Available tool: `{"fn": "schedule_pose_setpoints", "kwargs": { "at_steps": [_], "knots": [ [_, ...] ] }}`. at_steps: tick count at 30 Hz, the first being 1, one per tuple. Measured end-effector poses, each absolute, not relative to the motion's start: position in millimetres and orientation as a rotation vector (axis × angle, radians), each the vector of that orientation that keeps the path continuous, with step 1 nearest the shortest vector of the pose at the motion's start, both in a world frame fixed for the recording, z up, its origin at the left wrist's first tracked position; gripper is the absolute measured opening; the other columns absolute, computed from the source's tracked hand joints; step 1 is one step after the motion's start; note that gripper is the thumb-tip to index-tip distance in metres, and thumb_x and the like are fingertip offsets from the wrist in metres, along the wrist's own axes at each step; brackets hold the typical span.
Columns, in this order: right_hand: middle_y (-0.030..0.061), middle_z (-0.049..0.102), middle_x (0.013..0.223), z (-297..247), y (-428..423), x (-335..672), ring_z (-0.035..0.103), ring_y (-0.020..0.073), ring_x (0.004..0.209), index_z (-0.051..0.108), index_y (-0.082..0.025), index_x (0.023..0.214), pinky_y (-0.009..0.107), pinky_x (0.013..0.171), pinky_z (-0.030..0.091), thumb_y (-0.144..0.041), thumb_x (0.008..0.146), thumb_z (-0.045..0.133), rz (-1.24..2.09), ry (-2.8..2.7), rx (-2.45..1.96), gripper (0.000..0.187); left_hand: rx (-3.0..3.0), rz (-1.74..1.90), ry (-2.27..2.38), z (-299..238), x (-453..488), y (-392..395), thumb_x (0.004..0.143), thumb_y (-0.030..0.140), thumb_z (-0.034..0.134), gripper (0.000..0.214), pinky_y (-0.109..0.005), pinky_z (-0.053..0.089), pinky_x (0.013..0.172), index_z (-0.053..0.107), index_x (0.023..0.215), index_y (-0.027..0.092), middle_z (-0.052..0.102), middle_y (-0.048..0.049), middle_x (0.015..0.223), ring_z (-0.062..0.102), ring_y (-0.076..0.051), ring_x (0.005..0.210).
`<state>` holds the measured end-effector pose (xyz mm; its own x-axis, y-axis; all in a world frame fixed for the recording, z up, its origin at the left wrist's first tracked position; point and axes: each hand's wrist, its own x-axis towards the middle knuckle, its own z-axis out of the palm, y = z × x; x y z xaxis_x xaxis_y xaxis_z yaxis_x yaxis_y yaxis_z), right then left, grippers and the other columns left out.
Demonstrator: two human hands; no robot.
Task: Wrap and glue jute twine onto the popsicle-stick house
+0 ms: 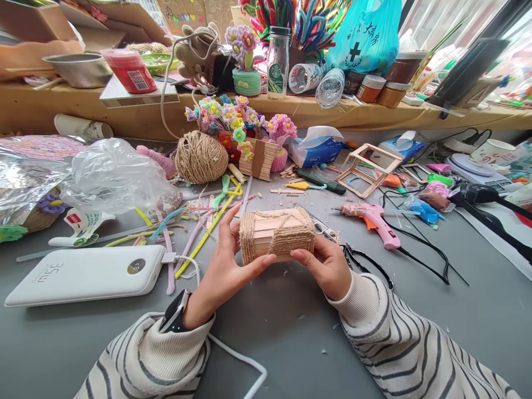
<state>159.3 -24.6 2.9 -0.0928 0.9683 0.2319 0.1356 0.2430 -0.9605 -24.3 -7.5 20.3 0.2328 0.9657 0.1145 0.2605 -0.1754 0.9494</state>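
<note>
- Centre of the frame: a wooden-stick box (261,237) partly wrapped in jute twine, pale sticks showing between the coils.
- The left hand (228,267) grips its left end, thumb along the lower edge.
- The right hand (331,267) clasps its right end.
- Right of centre lies a pink glue gun (375,219).
- Above, left of centre, sits a twine ball (201,157).

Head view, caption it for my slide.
Left hand and right hand hold a craft-stick piece partly wrapped in twine above a grey table, pink glue gun nearby.
</note>
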Motion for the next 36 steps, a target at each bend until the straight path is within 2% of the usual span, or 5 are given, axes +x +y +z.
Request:
{"fn": "schedule_pose_setpoints", "kwargs": {
  "at_steps": [5, 12, 23, 29, 36],
  "knots": [
    [0.0067, 0.067, 0.089, 1, -25, 160, 0.062, 0.0214, 0.082, 0.067, -0.021, 0.094, 0.033, 0.072, 0.051, -0.044, 0.077, 0.06, 1.02, -1.486, -1.106, 0.03, 1.596, 0.982, 1.169, 21, -24, -6, 0.068, 0.037, 0.067, 0.086, -0.034, 0.05, 0.087, 0.016, 0.134, 0.018, 0.055, -0.0113, 0.116, 0.056, -0.025, 0.109],
    [0.0061, 0.066, 0.08, 0, -23, 163, 0.057, 0.0252, 0.095, 0.069, -0.023, 0.087, 0.037, 0.083, 0.047, -0.042, 0.078, 0.059, 0.975, -1.567, -1.082, 0.024, 1.669, 1.093, 1.138, 20, -25, -7, 0.063, 0.032, 0.072, 0.09, -0.035, 0.049, 0.089, 0.017, 0.133, 0.02, 0.057, -0.0083, 0.109, 0.058, -0.024, 0.104],
    [0.004, 0.061, 0.064, -6, -20, 164, 0.056, 0.024, 0.095, 0.068, -0.022, 0.078, 0.036, 0.08, 0.047, -0.04, 0.08, 0.058, 0.864, -1.637, -1.014, 0.021, 1.813, 1.287, 1.052, 9, -26, -5, 0.061, 0.027, 0.077, 0.091, -0.035, 0.051, 0.085, 0.022, 0.133, 0.026, 0.052, -0.0095, 0.117, 0.056, -0.025, 0.108],
    [0.0038, 0.066, 0.073, -3, -17, 171, 0.058, 0.0226, 0.089, 0.07, -0.024, 0.082, 0.035, 0.076, 0.046, -0.04, 0.079, 0.061, 0.827, -1.721, -0.975, 0.018, 1.907, 1.392, 0.913, 1, -28, -3, 0.059, 0.022, 0.079, 0.1, -0.042, 0.045, 0.095, 0.016, 0.137, 0.028, 0.044, -0.0123, 0.127, 0.046, -0.028, 0.121],
    [0.0036, 0.071, 0.092, -1, -16, 172, 0.06, 0.02, 0.079, 0.072, -0.027, 0.088, 0.036, 0.075, 0.043, -0.036, 0.079, 0.062, 0.761, -1.757, -0.916, 0.016, 1.906, 1.45, 0.853, 2, -27, -5, 0.054, 0.019, 0.081, 0.102, -0.039, 0.044, 0.099, 0.02, 0.136, 0.031, 0.045, -0.0081, 0.126, 0.046, -0.025, 0.12]
  ]
}}
